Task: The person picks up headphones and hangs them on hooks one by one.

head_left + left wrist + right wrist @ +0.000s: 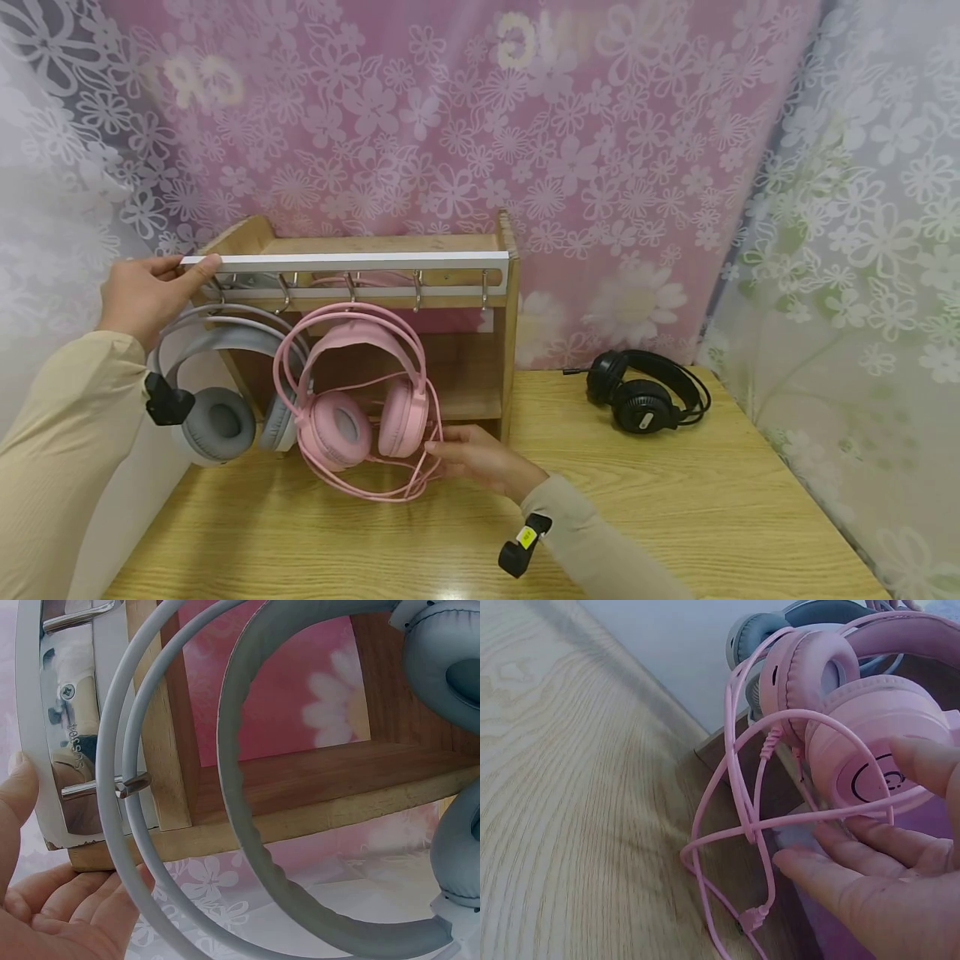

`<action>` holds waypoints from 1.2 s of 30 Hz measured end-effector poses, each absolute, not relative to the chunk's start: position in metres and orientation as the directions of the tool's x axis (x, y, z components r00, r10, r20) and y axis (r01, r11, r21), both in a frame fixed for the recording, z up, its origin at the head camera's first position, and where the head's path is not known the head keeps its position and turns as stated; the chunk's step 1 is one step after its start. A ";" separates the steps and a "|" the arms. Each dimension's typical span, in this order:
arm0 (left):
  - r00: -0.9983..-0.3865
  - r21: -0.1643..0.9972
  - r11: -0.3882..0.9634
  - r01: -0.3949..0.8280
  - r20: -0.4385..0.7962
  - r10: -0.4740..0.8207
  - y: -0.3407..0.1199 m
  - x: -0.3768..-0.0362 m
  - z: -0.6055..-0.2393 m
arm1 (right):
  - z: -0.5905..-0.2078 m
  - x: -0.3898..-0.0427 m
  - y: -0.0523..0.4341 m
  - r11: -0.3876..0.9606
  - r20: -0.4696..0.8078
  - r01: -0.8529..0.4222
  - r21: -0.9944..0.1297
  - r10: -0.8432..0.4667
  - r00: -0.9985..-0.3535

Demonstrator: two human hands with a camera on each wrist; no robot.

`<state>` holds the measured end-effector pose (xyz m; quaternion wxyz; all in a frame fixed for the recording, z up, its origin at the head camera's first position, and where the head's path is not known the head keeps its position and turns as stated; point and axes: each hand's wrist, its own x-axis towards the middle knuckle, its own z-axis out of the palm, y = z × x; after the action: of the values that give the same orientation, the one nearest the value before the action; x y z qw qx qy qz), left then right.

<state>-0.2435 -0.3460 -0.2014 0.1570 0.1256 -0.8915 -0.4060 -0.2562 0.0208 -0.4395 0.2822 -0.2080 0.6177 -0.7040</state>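
On the grainy worktop (637,500) stands the wooden shelf (512,350); my left fingers (94,900) clasp it at one end of the white rail (352,262), where the pink headphones (405,421) appear to hang from a metal hook (350,287). I judge them light, smooth and springy, best lifted by the curved headband (360,333). Beside the soft padded cups (341,429), my right fingers (817,877) spread loosely at the thin, bendy cable (802,819), gripping nothing.
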 end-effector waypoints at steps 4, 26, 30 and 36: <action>-0.918 0.763 0.639 -0.098 0.178 -0.353 -0.346 -0.244 -0.202 | -0.442 -0.255 0.025 -0.084 -0.057 0.151 -0.985 -0.666 -0.744; -0.920 0.764 0.637 -0.096 0.176 -0.350 -0.346 -0.244 -0.201 | -0.455 -0.252 0.095 0.041 -0.111 0.110 -0.993 -0.634 -0.765; -0.922 0.766 0.636 -0.090 0.178 -0.345 -0.346 -0.244 -0.201 | -0.454 -0.252 0.116 0.055 -0.115 0.103 -0.993 -0.613 -0.782; -0.921 0.762 0.642 -0.091 0.181 -0.346 -0.345 -0.243 -0.201 | -0.453 -0.250 0.149 0.075 -0.130 0.106 -0.992 -0.571 -0.811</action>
<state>-0.2434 -0.3454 -0.2011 0.1568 0.1225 -0.8923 -0.4052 -0.2501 0.1490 -0.4527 0.2568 -0.1691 0.6867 -0.6587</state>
